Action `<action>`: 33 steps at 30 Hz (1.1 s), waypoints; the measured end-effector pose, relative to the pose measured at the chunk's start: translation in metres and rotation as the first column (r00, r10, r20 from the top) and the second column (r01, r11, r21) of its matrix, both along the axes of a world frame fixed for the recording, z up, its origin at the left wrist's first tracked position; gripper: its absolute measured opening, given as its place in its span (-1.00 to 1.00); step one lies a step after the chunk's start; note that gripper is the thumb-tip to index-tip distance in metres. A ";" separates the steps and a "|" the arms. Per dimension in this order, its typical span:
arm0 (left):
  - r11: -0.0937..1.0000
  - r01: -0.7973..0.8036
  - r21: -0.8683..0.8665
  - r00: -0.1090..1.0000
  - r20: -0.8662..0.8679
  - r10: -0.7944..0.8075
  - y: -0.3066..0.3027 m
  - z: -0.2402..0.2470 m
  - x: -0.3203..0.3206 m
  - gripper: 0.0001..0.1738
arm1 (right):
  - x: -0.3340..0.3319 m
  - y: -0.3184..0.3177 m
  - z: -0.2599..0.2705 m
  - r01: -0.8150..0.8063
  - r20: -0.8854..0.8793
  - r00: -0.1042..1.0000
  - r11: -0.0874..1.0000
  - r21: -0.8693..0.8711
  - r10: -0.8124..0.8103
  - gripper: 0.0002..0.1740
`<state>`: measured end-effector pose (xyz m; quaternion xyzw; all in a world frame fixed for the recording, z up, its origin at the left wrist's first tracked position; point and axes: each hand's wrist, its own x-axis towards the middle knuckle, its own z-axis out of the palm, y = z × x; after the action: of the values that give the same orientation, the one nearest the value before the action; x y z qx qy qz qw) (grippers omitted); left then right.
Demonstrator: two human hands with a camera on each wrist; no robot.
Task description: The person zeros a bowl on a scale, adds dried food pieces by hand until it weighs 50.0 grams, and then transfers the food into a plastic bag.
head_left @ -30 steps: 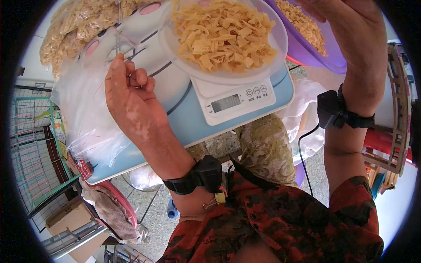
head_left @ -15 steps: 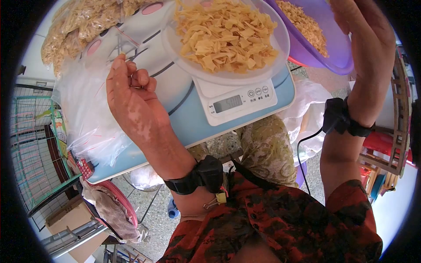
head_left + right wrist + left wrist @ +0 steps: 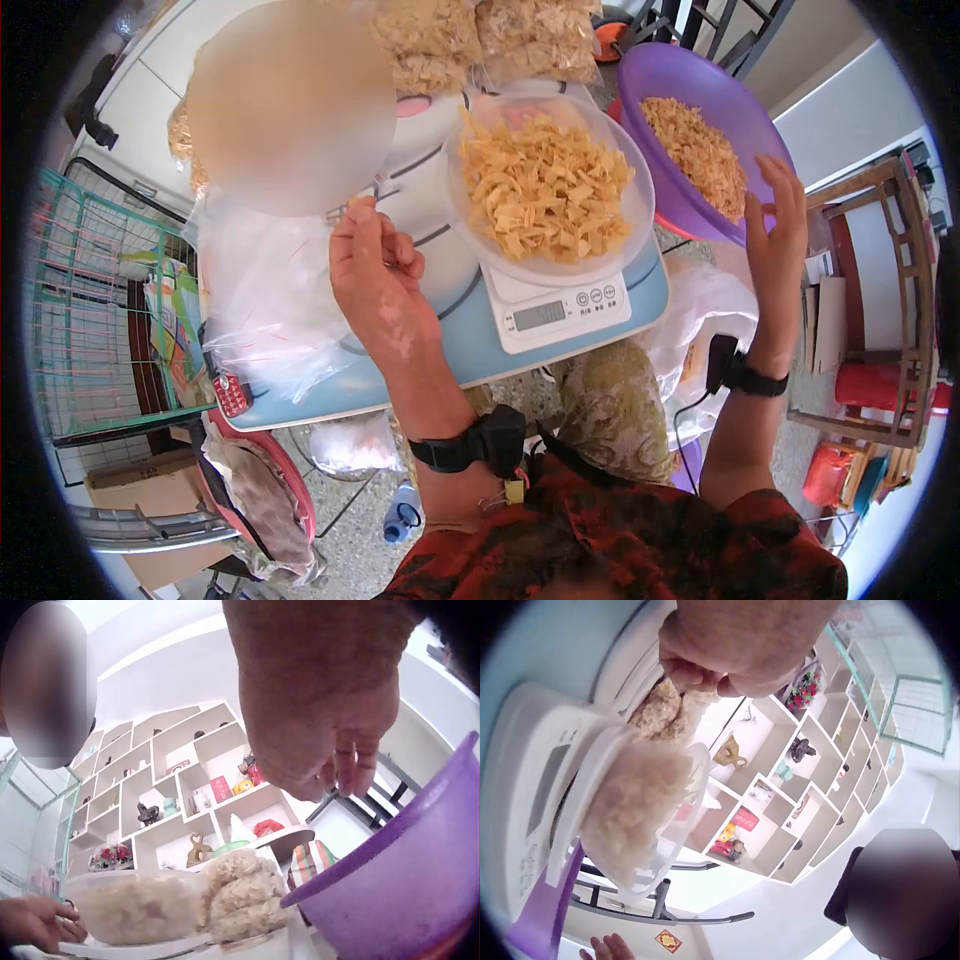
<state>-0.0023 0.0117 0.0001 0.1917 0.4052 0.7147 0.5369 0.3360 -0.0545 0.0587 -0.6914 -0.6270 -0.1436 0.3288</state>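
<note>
White plastic scale [image 3: 600, 322] (ref. pt) on pale blue table [image 3: 465, 345]; display [image 3: 540, 316] faces me, digits too blurred to read w/ certainty. Clear bowl [image 3: 545, 272] sits on top of scale, heaped w/ pale yellow flat pieces [image 3: 550, 190]. My L hand [image 3: 382, 280]: to L of scale, raised over table, apart from bowl; fingers loosely bent, tips close tog., narrow. Clear plastic bags [image 3: 270, 300] lie further L of scale, just past that hand; red keypad device [image 3: 231, 395] at table corner, far L of scale. My R hand [image 3: 778, 235]: to R of scale, by near rim of purple basin [image 3: 760, 125]; fingers slightly bent, thumb held off, fairly wide; contact w/ rim: can't tell. Basin stands R of scale, beyond table edge, tilted in view, holds approx. same-coloured smaller flakes [image 3: 695, 150]. Filled bags [image 3: 535, 40] beyond scale, at far side of table. Black strap [image 3: 755, 382] on R wrist, another [image 3: 450, 453] on L, both nearer me than scale
</note>
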 end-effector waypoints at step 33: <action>0.976 0.215 -0.037 0.968 -0.122 -0.217 -0.003 0.003 -0.002 -0.69 | -0.151 0.138 0.068 -0.725 0.156 0.416 0.431 -0.537 0.896 -0.79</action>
<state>-0.0040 0.0087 0.0029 0.2730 0.4231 0.6338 0.5872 0.1854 0.0832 0.1264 -0.2891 -0.9546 0.0207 0.0683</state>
